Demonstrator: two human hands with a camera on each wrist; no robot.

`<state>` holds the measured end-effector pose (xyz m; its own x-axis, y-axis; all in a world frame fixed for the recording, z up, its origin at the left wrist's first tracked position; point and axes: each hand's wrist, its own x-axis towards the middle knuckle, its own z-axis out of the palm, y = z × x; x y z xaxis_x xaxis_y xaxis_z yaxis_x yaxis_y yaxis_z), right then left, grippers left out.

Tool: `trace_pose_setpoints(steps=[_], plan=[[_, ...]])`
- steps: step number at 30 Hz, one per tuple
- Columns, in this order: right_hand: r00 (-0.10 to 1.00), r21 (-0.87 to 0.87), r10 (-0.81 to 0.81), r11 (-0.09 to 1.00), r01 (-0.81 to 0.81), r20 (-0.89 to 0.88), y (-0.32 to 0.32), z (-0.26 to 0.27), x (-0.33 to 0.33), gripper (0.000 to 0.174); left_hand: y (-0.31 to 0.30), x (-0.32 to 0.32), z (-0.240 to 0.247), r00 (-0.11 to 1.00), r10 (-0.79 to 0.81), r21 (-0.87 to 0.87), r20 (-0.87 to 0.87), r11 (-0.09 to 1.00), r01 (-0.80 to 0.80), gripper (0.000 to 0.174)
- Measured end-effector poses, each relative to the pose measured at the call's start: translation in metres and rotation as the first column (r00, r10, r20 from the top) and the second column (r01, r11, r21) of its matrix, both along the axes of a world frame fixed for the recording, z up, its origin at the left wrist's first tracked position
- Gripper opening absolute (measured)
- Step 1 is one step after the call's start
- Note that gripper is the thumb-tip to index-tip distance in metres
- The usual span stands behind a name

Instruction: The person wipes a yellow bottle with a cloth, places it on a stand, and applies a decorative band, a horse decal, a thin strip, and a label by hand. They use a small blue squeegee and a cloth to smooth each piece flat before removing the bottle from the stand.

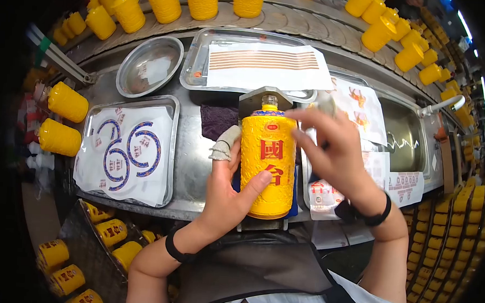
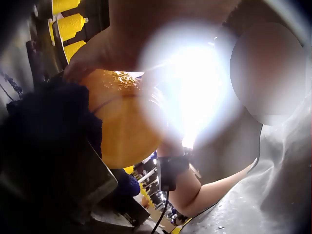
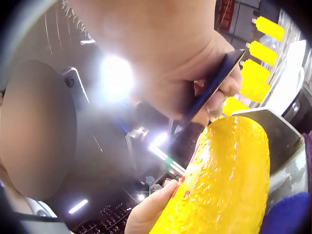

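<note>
A yellow embossed bottle (image 1: 268,144) with red characters leans on a metal stand (image 1: 251,101), base toward the person. A blue patterned band (image 1: 268,113) circles its shoulder below the clear glass neck (image 1: 269,102). My left hand (image 1: 225,191) grips the bottle's side, thumb across the front, pale covers (image 1: 225,143) on its fingertips. At the shoulder's right side, my right hand (image 1: 337,147) bends its fingers, fingertips right at the band. The right wrist view shows a dark, flat, blade-like tool (image 3: 214,87) held in those curled fingers. The left wrist view catches the bottle's base (image 2: 129,134).
At left, a metal tray (image 1: 172,143) bears curved blue labels (image 1: 145,150) on white paper. Behind lie a round metal bowl (image 1: 127,81), a sheet of brown strips (image 1: 265,66) and a dark purple cloth (image 1: 218,121). Label sheets (image 1: 363,111) and a sink (image 1: 403,131) are at right; yellow bottles line the conveyor (image 1: 221,25).
</note>
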<state>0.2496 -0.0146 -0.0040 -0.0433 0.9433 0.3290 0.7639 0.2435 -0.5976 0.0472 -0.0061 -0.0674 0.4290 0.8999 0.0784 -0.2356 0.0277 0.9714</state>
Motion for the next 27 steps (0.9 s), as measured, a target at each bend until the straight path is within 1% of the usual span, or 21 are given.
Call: trace_pose_setpoints(steps=[1, 3, 6, 9, 12, 15, 16, 19, 20, 26, 27], plan=[[0.999, -0.038, 0.036, 0.999, -0.035, 0.016, -0.011, -0.001, -0.002, 0.040, 0.000, 0.000, -0.001, 1.000, 0.001, -0.011, -0.005, 1.000, -0.002, 0.074], [0.995, -0.055, 0.076, 0.996, -0.072, 0.062, -0.023, -0.006, -0.009, 0.054, 0.000, -0.001, -0.004, 1.000, -0.006, -0.034, -0.016, 0.999, 0.006, 0.075], [0.990, -0.096, 0.076, 0.993, -0.066, 0.116, -0.029, -0.014, -0.013, 0.061, 0.002, -0.001, -0.005, 0.999, -0.026, -0.025, -0.024, 0.999, 0.025, 0.076], [0.994, -0.134, 0.068, 0.989, -0.056, 0.086, -0.030, -0.014, -0.012, 0.062, 0.004, -0.003, -0.004, 0.998, -0.060, -0.049, -0.030, 0.997, 0.058, 0.076], [0.999, -0.106, 0.051, 0.993, -0.049, 0.018, -0.030, -0.012, -0.014, 0.063, 0.003, -0.003, 0.000, 0.999, -0.033, -0.074, 0.018, 0.997, 0.034, 0.076], [0.994, -0.146, 0.050, 0.989, -0.036, 0.092, -0.033, -0.012, -0.016, 0.062, 0.004, -0.003, 0.004, 0.999, -0.050, -0.099, -0.001, 0.994, 0.050, 0.075], [0.992, -0.124, 0.068, 0.991, -0.054, 0.110, -0.032, -0.015, -0.016, 0.061, 0.004, -0.003, 0.003, 0.999, -0.048, -0.082, -0.007, 0.996, 0.048, 0.075], [0.993, -0.165, 0.055, 0.986, -0.037, 0.108, -0.033, -0.012, -0.018, 0.061, 0.005, -0.003, 0.001, 0.999, -0.047, -0.051, -0.017, 0.998, 0.046, 0.074], [0.995, -0.256, 0.033, 0.967, -0.009, 0.090, -0.033, -0.006, -0.021, 0.059, 0.006, -0.003, 0.002, 0.999, -0.049, -0.054, -0.016, 0.997, 0.048, 0.074], [0.996, -0.262, 0.035, 0.965, -0.012, 0.082, -0.031, -0.005, -0.021, 0.060, 0.005, -0.003, 0.000, 0.999, -0.048, -0.062, -0.018, 0.997, 0.047, 0.074], [0.995, -0.220, 0.046, 0.975, -0.025, 0.094, -0.030, -0.007, -0.020, 0.060, 0.006, -0.003, -0.001, 0.999, -0.048, -0.063, -0.018, 0.997, 0.047, 0.074]])
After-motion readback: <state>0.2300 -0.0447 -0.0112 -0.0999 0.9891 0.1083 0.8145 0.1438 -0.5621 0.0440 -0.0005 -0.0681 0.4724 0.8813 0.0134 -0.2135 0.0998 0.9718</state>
